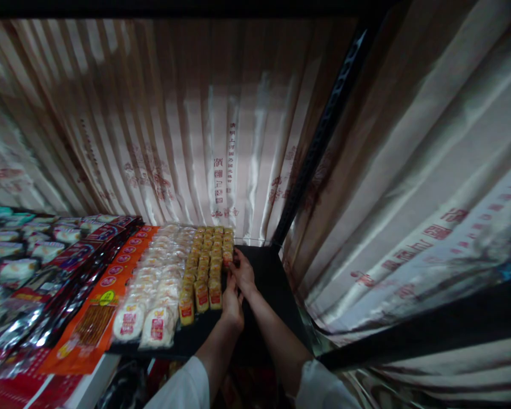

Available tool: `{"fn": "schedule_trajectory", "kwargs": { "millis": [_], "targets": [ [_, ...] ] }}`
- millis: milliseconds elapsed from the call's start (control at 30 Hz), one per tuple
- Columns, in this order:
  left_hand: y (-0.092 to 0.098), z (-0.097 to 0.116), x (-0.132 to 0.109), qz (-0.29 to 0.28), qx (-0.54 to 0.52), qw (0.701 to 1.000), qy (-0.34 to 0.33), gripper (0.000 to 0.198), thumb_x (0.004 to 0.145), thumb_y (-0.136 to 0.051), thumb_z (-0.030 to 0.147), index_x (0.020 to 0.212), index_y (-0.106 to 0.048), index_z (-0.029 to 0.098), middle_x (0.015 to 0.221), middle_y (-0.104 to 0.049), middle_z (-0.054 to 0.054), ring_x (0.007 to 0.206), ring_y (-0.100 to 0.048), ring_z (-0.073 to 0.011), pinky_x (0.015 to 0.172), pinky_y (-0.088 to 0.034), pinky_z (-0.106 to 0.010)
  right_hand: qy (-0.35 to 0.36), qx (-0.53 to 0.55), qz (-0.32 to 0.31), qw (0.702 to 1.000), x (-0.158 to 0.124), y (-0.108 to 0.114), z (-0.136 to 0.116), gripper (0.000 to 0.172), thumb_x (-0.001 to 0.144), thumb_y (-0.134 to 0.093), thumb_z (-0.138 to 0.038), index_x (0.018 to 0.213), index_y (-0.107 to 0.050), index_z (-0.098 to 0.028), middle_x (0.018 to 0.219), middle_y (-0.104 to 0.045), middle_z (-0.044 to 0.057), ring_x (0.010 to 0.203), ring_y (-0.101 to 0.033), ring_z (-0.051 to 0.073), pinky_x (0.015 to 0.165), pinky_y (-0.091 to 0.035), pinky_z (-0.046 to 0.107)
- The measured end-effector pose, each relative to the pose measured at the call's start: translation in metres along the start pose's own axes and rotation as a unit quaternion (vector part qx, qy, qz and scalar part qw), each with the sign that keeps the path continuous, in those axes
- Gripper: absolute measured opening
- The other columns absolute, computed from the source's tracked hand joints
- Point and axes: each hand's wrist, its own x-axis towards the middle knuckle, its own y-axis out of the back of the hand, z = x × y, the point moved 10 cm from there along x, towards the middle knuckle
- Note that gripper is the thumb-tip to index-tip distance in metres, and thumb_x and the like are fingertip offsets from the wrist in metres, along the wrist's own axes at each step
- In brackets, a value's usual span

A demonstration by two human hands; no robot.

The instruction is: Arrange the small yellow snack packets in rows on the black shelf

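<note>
Both my hands reach onto a dark shelf (272, 284) beside rows of small yellow snack packs with red labels (208, 264). My left hand (232, 304) rests against the near end of the rightmost row, fingers curled on its edge. My right hand (242, 271) is farther in, its fingers pinched on one yellow pack (227, 258) in that same row. White sleeves cover both my forearms near the bottom.
Left of the yellow packs lie white round packets (153, 295), orange packs (106, 301) and dark glossy bags (55, 284). Striped, printed plastic curtain (187, 130) hangs behind and to the right. A black upright post (319, 142) stands at the shelf's back corner.
</note>
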Motion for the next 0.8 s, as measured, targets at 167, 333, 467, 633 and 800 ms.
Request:
{"fn": "schedule_trajectory", "kwargs": {
  "millis": [167, 333, 467, 633, 800],
  "targets": [
    [0.004, 0.001, 0.002, 0.022, -0.016, 1.0, 0.001, 0.035, 0.087, -0.044, 0.029, 0.121, -0.051, 0.025, 0.128, -0.053, -0.004, 0.116, -0.051, -0.0171, 0.08, -0.05, -0.022, 0.001, 0.025, 0.012, 1.0, -0.001, -0.003, 0.002, 0.045, 0.072, -0.055, -0.022, 0.116, -0.054, -0.022, 0.102, -0.06, 0.005, 0.094, -0.058, 0.019, 0.088, -0.045, 0.034],
    [0.006, 0.0, 0.007, 0.042, -0.024, 0.999, 0.012, 0.038, 0.088, -0.043, 0.029, 0.124, -0.049, 0.021, 0.122, -0.058, -0.006, 0.111, -0.055, -0.0174, 0.076, -0.052, -0.021, 0.006, 0.022, 0.021, 1.0, 0.002, -0.008, 0.006, 0.041, 0.073, -0.054, -0.024, 0.114, -0.057, -0.024, 0.097, -0.06, 0.005, 0.092, -0.057, 0.019, 0.086, -0.046, 0.033],
    [0.009, -0.001, 0.008, 0.05, -0.029, 0.998, 0.01, 0.041, 0.087, -0.045, 0.029, 0.127, -0.046, 0.02, 0.125, -0.056, -0.007, 0.112, -0.054, -0.0177, 0.075, -0.052, -0.02, 0.003, 0.007, 0.022, 1.0, 0.001, -0.009, 0.011, 0.044, 0.072, -0.056, -0.026, 0.115, -0.056, -0.02, 0.099, -0.059, 0.007, 0.094, -0.057, 0.021, 0.087, -0.045, 0.033],
    [0.011, -0.003, -0.001, 0.039, -0.014, 0.999, 0.012, 0.043, 0.086, -0.046, 0.031, 0.128, -0.045, 0.022, 0.128, -0.053, -0.006, 0.111, -0.055, -0.0168, 0.074, -0.051, -0.02, -0.005, -0.002, 0.052, 0.999, -0.013, 0.002, 0.012, 0.052, 0.071, -0.058, -0.03, 0.119, -0.052, -0.014, 0.114, -0.054, 0.013, 0.105, -0.053, 0.023, 0.093, -0.041, 0.035],
    [0.02, -0.011, -0.023, 0.042, -0.01, 0.999, 0.016, 0.043, 0.085, -0.047, 0.026, 0.128, -0.045, 0.022, 0.124, -0.056, -0.007, 0.106, -0.058, -0.0152, 0.077, -0.05, -0.021, -0.02, 0.023, 0.06, 0.998, -0.042, 0.013, 0.008, 0.047, 0.073, -0.053, -0.031, 0.117, -0.052, -0.014, 0.115, -0.053, 0.014, 0.101, -0.055, 0.023, 0.09, -0.044, 0.036]
  ]
}}
